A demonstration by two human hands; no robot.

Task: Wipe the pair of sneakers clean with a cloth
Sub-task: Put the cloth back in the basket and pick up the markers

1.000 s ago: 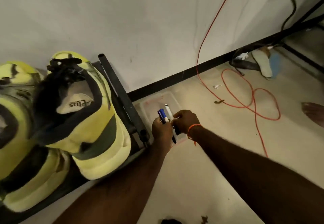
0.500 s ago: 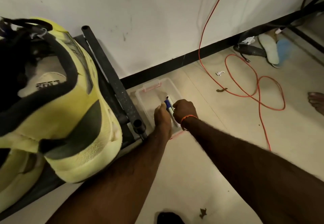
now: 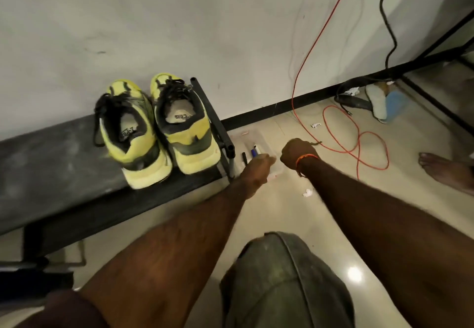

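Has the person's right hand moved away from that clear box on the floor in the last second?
Yes. The right hand was over the clear box beside the left hand; now it sits off the box's right edge, apart from it, towards the orange cable.

dark bench (image 3: 64, 153) – yellow sneakers (image 3: 159, 127) on it (side by side)

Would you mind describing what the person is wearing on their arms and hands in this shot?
Both forearms are bare, with no gloves or rings visible on the left hand or the right hand. The right wrist carries a thin orange thread bracelet with a loose end hanging down. A dark maroon sleeve covers the left upper arm.
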